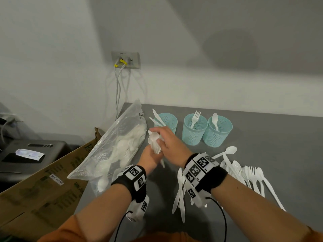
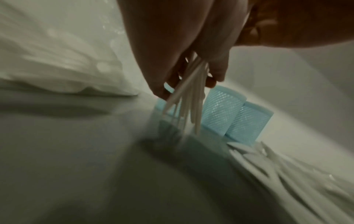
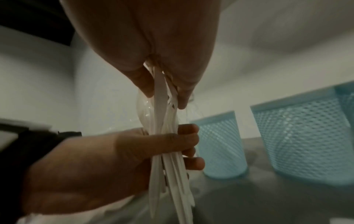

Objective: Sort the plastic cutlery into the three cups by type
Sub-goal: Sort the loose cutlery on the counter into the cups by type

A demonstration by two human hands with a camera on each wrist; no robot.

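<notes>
Three teal mesh cups stand in a row at the back. The left cup (image 1: pixel 168 120) holds knives, the middle cup (image 1: pixel 193 132) a fork, the right cup (image 1: pixel 219 135) a spoon. In front of the left cup, both hands hold one upright bundle of white plastic cutlery (image 1: pixel 154 143). My left hand (image 1: pixel 152 155) grips the handles low down, fingers curled round them (image 3: pixel 172 141). My right hand (image 1: pixel 162 135) pinches the top of the bundle (image 3: pixel 162 106), which mixes a spoon, knives and forks. The handle ends (image 2: pixel 195 115) hang just above the table.
A clear plastic bag (image 1: pixel 118 145) full of white cutlery lies to the left, beside a cardboard box (image 1: pixel 43 189). Loose spoons and forks (image 1: pixel 248 173) are spread at the right, and knives (image 1: pixel 180 191) lie under my right wrist. The grey table (image 1: pixel 271 145) meets the wall behind the cups.
</notes>
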